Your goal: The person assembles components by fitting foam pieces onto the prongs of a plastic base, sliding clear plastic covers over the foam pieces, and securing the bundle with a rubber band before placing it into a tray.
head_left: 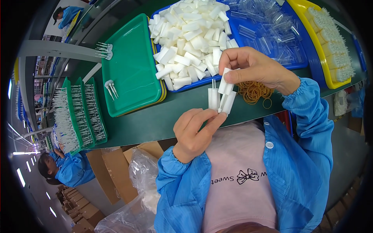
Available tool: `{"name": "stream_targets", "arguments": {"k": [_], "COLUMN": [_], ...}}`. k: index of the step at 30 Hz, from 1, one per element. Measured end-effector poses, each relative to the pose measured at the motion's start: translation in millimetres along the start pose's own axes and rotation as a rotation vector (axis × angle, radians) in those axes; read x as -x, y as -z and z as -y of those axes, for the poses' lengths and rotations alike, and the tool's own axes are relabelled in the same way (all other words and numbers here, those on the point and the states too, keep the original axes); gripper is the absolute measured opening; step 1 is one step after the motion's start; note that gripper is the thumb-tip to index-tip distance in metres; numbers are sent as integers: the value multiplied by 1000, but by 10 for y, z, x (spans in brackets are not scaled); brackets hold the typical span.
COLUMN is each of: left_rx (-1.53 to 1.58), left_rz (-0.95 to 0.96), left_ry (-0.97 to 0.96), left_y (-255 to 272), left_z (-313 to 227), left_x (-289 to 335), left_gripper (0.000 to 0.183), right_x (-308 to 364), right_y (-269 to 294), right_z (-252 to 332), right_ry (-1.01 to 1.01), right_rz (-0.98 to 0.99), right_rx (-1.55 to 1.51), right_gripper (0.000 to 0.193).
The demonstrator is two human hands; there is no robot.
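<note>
My right hand [258, 72] pinches a white foam block [225, 82] between thumb and fingertips. Just below it, my left hand [196, 130] is closed on a small bunch of thin white plastic stems [222, 106], gripping them near their lower ends. Two other foam pieces, a left one [213, 99] and a right one [230, 103], stand upright on this bunch. Slim tips stick out above the left piece. The held block overlaps the right piece, so I cannot tell whether a stem is inside it.
A blue tray heaped with white foam blocks [190, 37] lies ahead. Beside it are clear plastic tubes [268, 33] and rubber bands [254, 92]. A green tray [132, 70] holds small stemmed bundles [111, 88]. Filled green racks [83, 116] stand left; a yellow tray [333, 79] is right.
</note>
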State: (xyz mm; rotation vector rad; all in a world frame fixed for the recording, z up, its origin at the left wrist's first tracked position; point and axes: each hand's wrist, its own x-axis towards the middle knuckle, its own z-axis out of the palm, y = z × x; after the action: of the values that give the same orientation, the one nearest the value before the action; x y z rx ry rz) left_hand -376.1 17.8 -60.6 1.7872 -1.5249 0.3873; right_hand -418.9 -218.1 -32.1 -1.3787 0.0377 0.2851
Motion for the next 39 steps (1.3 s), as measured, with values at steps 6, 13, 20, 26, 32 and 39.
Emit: {"name": "stream_targets", "arguments": {"k": [6, 13, 20, 26, 32, 39], "left_rx": [3, 44, 42, 76, 101, 134], "left_rz": [-14, 18, 12, 17, -35, 28], "left_ry": [26, 25, 65, 73, 15, -9], "left_y": [8, 35, 24, 77, 13, 16], "left_z": [-23, -33, -47, -88, -131, -99], "left_x": [-5, -16, -10, -35, -29, -39], "left_gripper": [35, 36, 37, 38, 39, 31], "right_x": [11, 79, 114, 115, 131, 124], "right_y": [23, 101, 31, 35, -48, 41], "right_z": [-11, 26, 52, 104, 90, 119], "right_ry": [257, 125, 330, 250, 344, 287], "right_rz": [-68, 31, -90, -13, -59, 25], "right_rx": [341, 164, 567, 334, 516, 359], "right_gripper": [23, 23, 22, 18, 17, 15]}}
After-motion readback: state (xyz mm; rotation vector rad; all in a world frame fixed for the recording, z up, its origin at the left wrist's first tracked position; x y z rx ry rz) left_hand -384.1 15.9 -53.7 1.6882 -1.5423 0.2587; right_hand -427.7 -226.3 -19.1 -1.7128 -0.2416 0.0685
